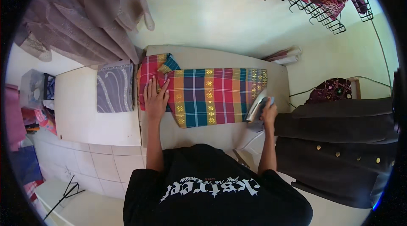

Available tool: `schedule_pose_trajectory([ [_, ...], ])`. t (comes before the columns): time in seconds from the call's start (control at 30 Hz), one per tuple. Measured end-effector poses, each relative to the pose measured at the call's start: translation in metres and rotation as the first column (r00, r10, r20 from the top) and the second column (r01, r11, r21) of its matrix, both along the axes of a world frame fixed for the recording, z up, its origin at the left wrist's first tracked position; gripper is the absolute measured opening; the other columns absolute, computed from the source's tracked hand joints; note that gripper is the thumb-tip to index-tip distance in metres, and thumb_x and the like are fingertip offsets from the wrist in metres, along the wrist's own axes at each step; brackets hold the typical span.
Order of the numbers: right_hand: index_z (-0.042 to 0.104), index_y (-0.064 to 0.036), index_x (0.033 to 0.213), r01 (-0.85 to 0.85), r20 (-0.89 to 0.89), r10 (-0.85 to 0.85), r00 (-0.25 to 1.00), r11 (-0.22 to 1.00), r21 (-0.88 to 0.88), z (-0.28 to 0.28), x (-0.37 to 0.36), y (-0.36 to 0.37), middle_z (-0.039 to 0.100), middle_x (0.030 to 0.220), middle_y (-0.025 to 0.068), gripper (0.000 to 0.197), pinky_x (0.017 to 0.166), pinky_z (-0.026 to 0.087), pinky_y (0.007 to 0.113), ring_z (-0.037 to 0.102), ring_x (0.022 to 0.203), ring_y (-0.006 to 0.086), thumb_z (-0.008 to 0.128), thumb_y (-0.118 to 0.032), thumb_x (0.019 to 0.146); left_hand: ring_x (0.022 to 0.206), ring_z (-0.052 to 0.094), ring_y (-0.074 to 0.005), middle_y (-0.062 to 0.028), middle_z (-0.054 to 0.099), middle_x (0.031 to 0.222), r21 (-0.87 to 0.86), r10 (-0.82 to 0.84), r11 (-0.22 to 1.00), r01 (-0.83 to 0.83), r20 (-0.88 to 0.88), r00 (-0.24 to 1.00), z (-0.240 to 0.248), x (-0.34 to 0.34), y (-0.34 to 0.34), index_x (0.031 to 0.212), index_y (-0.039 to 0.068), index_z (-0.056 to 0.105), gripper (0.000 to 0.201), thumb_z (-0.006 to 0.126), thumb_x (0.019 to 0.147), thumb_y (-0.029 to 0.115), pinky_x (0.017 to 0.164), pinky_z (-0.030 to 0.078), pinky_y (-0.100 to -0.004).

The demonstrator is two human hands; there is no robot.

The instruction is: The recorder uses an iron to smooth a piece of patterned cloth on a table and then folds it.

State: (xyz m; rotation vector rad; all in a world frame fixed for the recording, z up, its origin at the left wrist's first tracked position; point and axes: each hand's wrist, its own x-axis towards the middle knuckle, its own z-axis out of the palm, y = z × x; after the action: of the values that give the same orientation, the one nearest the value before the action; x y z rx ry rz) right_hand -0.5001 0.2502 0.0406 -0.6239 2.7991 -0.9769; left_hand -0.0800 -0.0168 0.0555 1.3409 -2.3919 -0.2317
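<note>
Your left hand (157, 95) spread flat on plaid garment (216, 94), left; right hand (270, 112) clamped on iron (254, 108), right end.

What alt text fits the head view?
A person's right hand holds an iron at the right end of plaid cloth; the left hand rests on its left part. Further left, a folded grey cloth lies on a white table.

The shirt (224, 94) is matt cloth with shiny gold motifs; the iron (256, 106) shows polished metal. The board (203, 58) wears smooth, matt cloth. At left, the table (85, 128) is smooth, faintly glossy, the bin (32, 87) clear plastic. At right, the coat (339, 130) has matt cloth and shiny, metallic-looking buttons (338, 154).
</note>
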Motion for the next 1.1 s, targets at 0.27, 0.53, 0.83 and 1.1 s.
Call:
schedule_pose_trajectory([
  [0.27,0.055,0.0073,0.108,0.088,0.225,-0.134,0.965,0.975,0.203,-0.012,-0.153,0.032,0.06,0.065,0.0154,0.072,0.044,0.049,0.043,0.061,0.049,0.0259,0.038,-0.062,0.097,0.142,0.032,-0.0332,-0.0167,0.032,0.155,0.049,0.013,0.999,-0.011,-0.046,0.999,-0.008,0.009,0.005,0.141,0.029,0.052,0.045,0.053,0.096,0.027,0.116,0.02,-0.0489],
  [0.53,0.047,0.0003,0.132,-0.158,-0.642,0.347,0.684,0.929,0.334,0.055,-0.045,-0.024,0.056,0.114,0.0233,0.052,0.092,0.043,0.048,0.055,0.109,0.035,0.064,-0.023,0.088,0.141,0.03,-0.0383,-0.0213,0.03,0.154,0.208,0.038,0.978,0.013,-0.238,0.97,0.008,-0.002,0.0,0.145,0.026,0.045,0.055,0.059,0.093,0.024,0.116,0.021,-0.0521],
  [0.83,0.05,-0.0006,0.127,-0.903,-0.183,0.886,0.427,0.408,-0.131,0.02,0.169,-0.233,0.052,0.126,0.026,0.045,0.099,0.042,0.048,0.049,0.119,0.043,0.062,-0.027,0.093,0.135,0.041,-0.0362,-0.0215,0.043,0.144,0.28,0.018,0.942,0.183,-0.59,0.807,0.024,-0.026,0.019,0.146,0.013,0.041,0.059,0.064,0.092,0.018,0.111,0.034,-0.0434],
  [1.1,0.07,-0.0034,0.104,-0.957,-0.241,0.927,0.289,0.278,-0.081,0.012,0.141,-0.266,0.062,0.081,0.0185,0.035,0.08,0.047,0.042,0.06,0.084,0.035,0.06,-0.035,0.095,0.1,0.063,-0.0206,-0.0139,0.065,0.111,0.484,0.244,0.866,0.127,-0.629,0.738,-0.002,0.02,0.023,0.136,0.006,0.051,0.042,0.061,0.096,0.018,0.086,0.049,-0.0323],
])
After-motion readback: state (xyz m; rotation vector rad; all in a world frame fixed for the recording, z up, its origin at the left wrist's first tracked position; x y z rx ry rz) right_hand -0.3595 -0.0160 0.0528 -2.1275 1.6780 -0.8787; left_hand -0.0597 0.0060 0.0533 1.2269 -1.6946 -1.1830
